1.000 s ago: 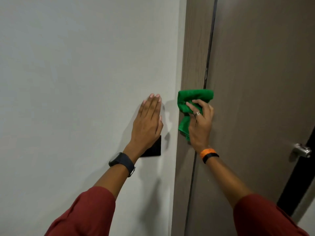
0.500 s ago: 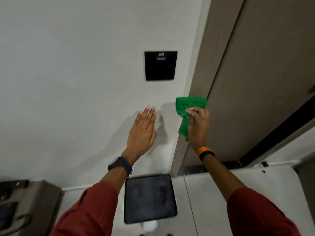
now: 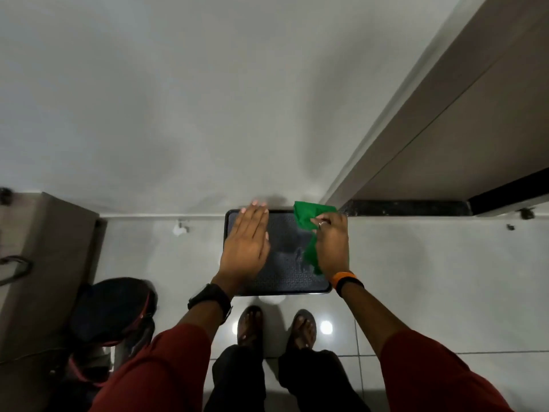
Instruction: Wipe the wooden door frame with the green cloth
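The wooden door frame (image 3: 395, 120) runs as a brown strip from the upper right down to the floor beside the closed brown door (image 3: 475, 126). My right hand (image 3: 332, 245) grips the bunched green cloth (image 3: 309, 218) low down, close to the frame's bottom end near the floor. My left hand (image 3: 248, 245) is flat with fingers together and held out toward the white wall (image 3: 178, 99), with nothing in it.
A black rectangular mat (image 3: 285, 263) lies on the tiled floor under my hands. My sandalled feet (image 3: 276, 327) stand behind it. A dark bag (image 3: 113, 310) and a brown cabinet (image 3: 38, 248) are at the left. A black threshold strip (image 3: 407, 208) lies at the door's base.
Both hands and my view have dropped from mid-height on the frame to floor level. The cloth slid down the frame in my right hand. The black wall panel has left the view.
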The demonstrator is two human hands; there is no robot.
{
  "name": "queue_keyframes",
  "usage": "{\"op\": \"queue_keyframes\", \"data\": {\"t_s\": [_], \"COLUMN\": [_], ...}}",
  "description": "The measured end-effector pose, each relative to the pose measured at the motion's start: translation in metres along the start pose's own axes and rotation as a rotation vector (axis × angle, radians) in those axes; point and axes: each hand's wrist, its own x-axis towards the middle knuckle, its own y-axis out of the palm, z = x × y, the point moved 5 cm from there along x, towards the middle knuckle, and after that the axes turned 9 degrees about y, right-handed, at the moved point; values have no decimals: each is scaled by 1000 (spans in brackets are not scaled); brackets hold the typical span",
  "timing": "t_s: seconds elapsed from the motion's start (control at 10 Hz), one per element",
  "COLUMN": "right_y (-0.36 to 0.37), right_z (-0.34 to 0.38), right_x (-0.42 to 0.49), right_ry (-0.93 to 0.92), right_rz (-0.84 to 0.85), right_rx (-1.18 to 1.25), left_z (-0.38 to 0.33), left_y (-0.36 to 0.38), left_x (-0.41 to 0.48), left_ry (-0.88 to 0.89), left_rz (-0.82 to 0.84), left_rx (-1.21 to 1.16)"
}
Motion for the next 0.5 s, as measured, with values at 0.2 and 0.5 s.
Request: {"op": "queue_keyframes", "data": {"t_s": [0.2, 0.5], "right_y": [93, 150], "right_z": [-80, -118], "right_x": [22, 27], "right_ry": [-57, -172], "right_rz": [111, 92], "right_rx": [-314, -487], "left_z": [23, 56], "left_y": [124, 220], "left_x": [-22, -29], "left_ry": [6, -88], "left_rz": [116, 140], "left_rx": [-50, -130]}}
